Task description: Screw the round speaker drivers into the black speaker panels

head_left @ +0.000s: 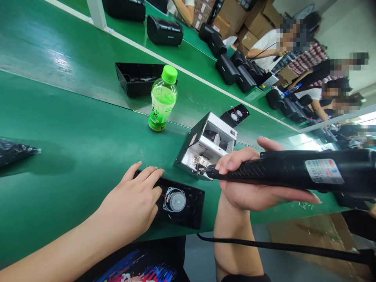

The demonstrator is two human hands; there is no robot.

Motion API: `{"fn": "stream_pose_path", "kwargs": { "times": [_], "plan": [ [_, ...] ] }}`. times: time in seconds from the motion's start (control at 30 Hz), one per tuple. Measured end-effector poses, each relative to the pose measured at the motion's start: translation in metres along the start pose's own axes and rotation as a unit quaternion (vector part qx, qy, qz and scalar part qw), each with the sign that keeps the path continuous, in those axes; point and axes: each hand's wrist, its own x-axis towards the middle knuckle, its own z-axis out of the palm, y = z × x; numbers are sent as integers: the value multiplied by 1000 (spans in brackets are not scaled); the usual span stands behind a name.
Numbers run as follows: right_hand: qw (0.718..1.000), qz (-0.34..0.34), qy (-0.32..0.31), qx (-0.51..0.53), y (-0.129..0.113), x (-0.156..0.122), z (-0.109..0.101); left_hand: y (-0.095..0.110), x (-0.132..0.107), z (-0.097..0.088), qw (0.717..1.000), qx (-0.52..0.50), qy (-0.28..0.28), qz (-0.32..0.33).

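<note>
My right hand (243,182) is wrapped round a black electric screwdriver (284,170) with a pale label. Its tip points left and meets the front of a screw feeder (205,145), a dark box with a light open face; whether a screw is on the bit I cannot tell. My left hand (138,199) bends over the left end of a black speaker panel (194,215), holding it on the green table. A round grey speaker driver (178,201) with a red wire sits in that panel. My fingers cover its left part.
A green-capped drink bottle (163,100) stands behind the panel. Beyond it lie an open black housing (141,80) and a small black panel (235,115). A black plastic bag (17,150) is at left. A cable (279,246) crosses below. Several people work across the bench among black speakers (227,69).
</note>
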Motion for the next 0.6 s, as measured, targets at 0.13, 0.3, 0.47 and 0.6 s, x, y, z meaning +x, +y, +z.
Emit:
{"fn": "stream_pose_path", "kwargs": {
  "times": [0.13, 0.3, 0.47, 0.6],
  "plan": [
    [999, 40, -16, 13, -6, -4, -5, 0, 0, 1, 1000, -5, 2, -3],
    [990, 128, 5, 62, -38, -14, 6, 1, 1, 3, 1000, -9, 3, -4],
    [977, 170, -72, 109, -42, -36, 22, 2, 2, 3, 1000, -16, -4, -7],
    [972, 172, -86, 138, -20, -50, 23, 2, 2, 1, 1000, -19, 1, -7]
  ]
}}
